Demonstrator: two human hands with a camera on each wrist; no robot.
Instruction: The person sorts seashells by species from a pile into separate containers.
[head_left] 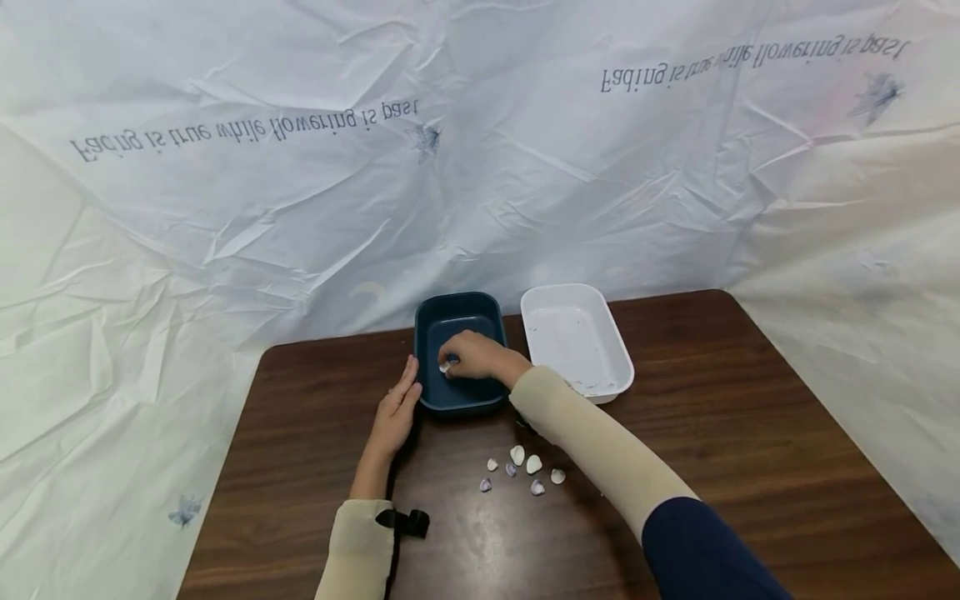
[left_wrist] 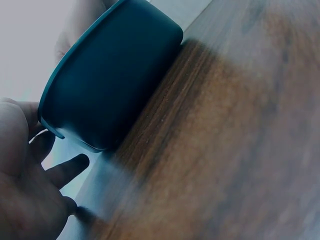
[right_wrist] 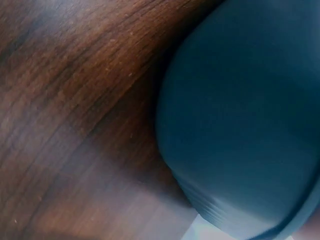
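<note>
In the head view, my right hand [head_left: 474,356] reaches into a dark teal tray [head_left: 461,407] and pinches a small white seashell [head_left: 446,367] between thumb and fingers. My left hand [head_left: 395,410] lies against the tray's left side, its fingers extended along the wall. From the left wrist, the same tray [left_wrist: 115,75] shows its outer wall, with the left hand [left_wrist: 30,175] at its rim and fingers spread. The right wrist view is filled by the tray's outer wall [right_wrist: 240,115] and hides the right hand's fingers.
Several shells [head_left: 533,464], white and purplish, lie scattered on the brown wooden table [head_left: 315,467] nearer to me. A white tray [head_left: 573,333] stands right of the teal one, behind my right forearm. A pale printed sheet [head_left: 480,183] hangs behind the table.
</note>
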